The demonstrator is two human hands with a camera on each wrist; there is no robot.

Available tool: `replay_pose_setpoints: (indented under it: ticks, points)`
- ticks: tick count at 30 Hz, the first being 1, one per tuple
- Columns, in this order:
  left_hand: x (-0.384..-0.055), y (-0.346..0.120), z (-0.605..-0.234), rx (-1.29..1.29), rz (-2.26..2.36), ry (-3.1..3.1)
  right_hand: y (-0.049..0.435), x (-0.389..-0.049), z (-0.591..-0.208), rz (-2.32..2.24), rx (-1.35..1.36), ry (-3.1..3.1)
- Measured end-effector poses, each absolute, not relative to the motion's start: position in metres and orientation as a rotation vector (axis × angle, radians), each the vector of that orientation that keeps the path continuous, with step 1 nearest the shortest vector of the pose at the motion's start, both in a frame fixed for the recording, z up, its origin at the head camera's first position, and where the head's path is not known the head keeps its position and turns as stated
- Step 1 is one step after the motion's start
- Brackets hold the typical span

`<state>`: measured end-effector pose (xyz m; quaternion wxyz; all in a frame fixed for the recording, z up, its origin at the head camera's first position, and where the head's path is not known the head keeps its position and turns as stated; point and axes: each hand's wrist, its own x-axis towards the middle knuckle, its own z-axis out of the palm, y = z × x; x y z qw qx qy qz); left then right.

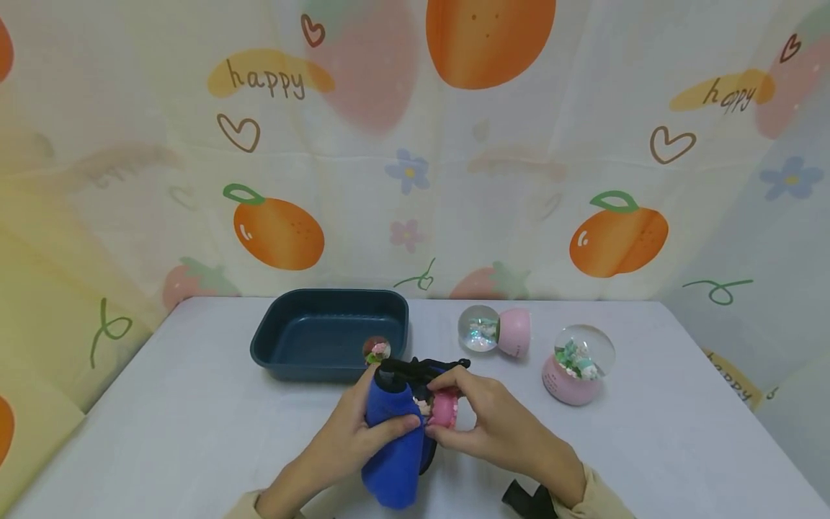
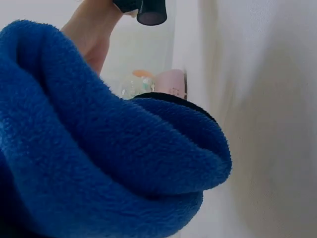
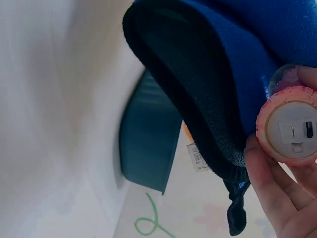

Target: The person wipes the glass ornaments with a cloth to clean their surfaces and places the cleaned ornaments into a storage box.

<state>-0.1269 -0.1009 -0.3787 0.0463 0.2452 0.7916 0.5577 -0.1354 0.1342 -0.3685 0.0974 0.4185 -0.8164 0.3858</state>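
The globe is above the bench, tipped on its side. We see its long axis crosswise, dome toward the cloth; whether they touch, we cannot tell. The right hand, nearer, pinches the base from the right. Opposite, the left hand grips the cloth.

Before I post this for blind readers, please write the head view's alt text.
A left hand holds a blue cloth; the right hand grips a pink-based globe beside it. Beyond, on a white table, are a dark teal tray, a snow globe on its side and a second snow globe.
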Motion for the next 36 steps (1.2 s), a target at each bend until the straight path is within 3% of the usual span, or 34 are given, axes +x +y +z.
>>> replay_pose_setpoints:
  ticks: [12, 19, 26, 36]
  points:
    - [-0.1271, -0.1, -0.382, 0.834, 1.847, 2.669, 0.1338, -0.138, -0.368, 1.295, 1.205, -2.354]
    - [-0.1291, -0.1025, -0.3801, 0.683, 1.944, 2.66, 0.1393, -0.1395, -0.3655, 1.336, 1.239, -2.297]
    - [-0.1286, -0.108, -0.3807, 0.731, 1.841, 2.479, 0.139, -0.1397, -0.3646, 1.313, 1.318, -2.265]
    - [-0.1265, -0.1087, -0.3755, 0.852, 1.648, 2.285, 0.1382, -0.1385, -0.3646, 1.219, 1.146, -2.338]
